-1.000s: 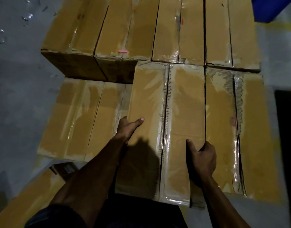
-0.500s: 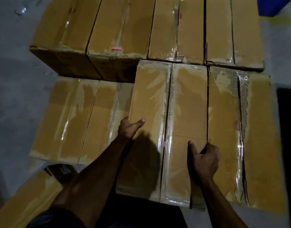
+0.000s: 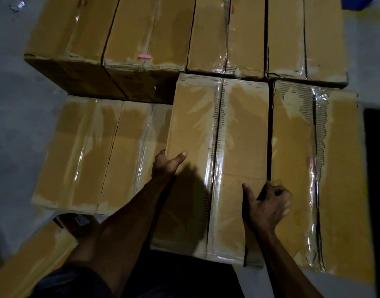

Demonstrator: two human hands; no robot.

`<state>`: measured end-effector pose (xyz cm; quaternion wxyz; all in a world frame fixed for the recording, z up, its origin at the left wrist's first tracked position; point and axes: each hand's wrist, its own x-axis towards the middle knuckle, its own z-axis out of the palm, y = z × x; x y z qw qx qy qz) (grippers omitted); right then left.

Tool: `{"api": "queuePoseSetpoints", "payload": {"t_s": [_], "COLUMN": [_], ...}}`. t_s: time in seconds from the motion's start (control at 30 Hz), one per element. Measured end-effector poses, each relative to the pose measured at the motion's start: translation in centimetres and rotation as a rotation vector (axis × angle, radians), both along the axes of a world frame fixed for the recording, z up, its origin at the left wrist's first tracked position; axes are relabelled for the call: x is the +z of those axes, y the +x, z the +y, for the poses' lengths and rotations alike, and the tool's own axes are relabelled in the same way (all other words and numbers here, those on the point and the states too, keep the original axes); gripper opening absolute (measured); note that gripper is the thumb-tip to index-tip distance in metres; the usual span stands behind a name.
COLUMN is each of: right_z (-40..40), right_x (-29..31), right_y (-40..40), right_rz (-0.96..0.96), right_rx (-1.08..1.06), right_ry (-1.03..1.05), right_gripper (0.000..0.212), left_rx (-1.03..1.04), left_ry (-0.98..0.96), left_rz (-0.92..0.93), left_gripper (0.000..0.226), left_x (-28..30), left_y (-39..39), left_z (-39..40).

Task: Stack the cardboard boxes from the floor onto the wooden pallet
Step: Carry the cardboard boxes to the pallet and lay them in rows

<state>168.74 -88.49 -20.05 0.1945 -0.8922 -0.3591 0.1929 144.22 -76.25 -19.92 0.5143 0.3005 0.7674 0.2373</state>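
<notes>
Two hands held one long, tape-sealed brown cardboard box [image 3: 217,160]: left hand [image 3: 166,163] gripped its nine-o'clock edge, right hand [image 3: 265,206] its three-o'clock edge. Rigid, probably heavy, tape slippery.

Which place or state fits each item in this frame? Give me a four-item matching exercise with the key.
Items:
1. left hand
2. right hand
3. pink mark
4. low box

Places or states:
A. on a top box in the far row
B. grips the held box at its right edge, fingers in the gap
C. lies a layer lower, left of the held box
D. grips the held box's left edge, thumb on top

Pairs: 1-D, 2-B, 3-A, 4-C
</notes>
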Motion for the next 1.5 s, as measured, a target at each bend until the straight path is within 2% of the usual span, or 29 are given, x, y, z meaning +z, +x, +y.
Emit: {"api": "queuePoseSetpoints", "payload": {"t_s": [0.23,0.4,0.57,0.7,0.83,0.9,0.97,1.0,1.1,1.17,1.33,1.5], "right_z": [0.9,0.9,1.6,1.9,1.9,1.8,1.6,1.4,-0.7,-3.2,-9.1,-13.0], "right_x": [-0.5,-0.8,-0.2,-0.1,-0.1,0.4,0.9,1.0,1.6,1.9,2.2,2.7], "right_y": [0.3,0.6,0.2,0.1,-0.3,-0.5,-0.7,-0.7,-1.2,-1.7,-1.3,-0.4], "right_rz": [0.067,0.055,0.074,0.014,-0.096,-0.099,-0.114,-0.128,-0.171,-0.181,-0.103,-0.100], "right_rx": [-0.034,-0.049,-0.047,-0.041,-0.019,0.028,0.100,0.136,0.243,0.313,0.459,0.612], "right_ry": [0.058,0.079,0.083,0.063,0.021,0.052,0.050,0.024,-0.042,-0.087,-0.260,-0.382], "right_gripper": [0.052,0.049,0.043,0.040,0.046,0.054,0.057,0.053,0.049,0.054,0.087,0.120], "left_rx": [0.016,0.003,-0.004,-0.020,-0.040,-0.079,-0.144,-0.186,-0.417,-0.624,-0.982,-1.225], "left_ry": [0.027,0.030,0.031,0.023,0.027,0.022,0.045,0.062,0.087,0.103,0.125,0.129], "left_rz": [0.018,0.027,0.034,0.038,0.033,0.073,0.178,0.232,0.411,0.539,0.674,0.690], "left_gripper": [0.076,0.051,0.050,0.065,0.094,0.085,0.072,0.073,0.091,0.094,0.094,0.112], "left_x": [-0.3,-0.1,-0.6,-0.5,-0.6,0.4,1.3,1.6,2.6,2.9,3.0,3.0], "left_y": [-0.3,0.3,0.1,0.2,0.1,0.4,0.7,0.7,0.4,-0.2,-2.2,-3.9], "left_z": [-0.2,0.4,1.0,1.0,1.1,0.8,0.2,-0.3,-2.9,-5.4,-12.3,-18.1]}}
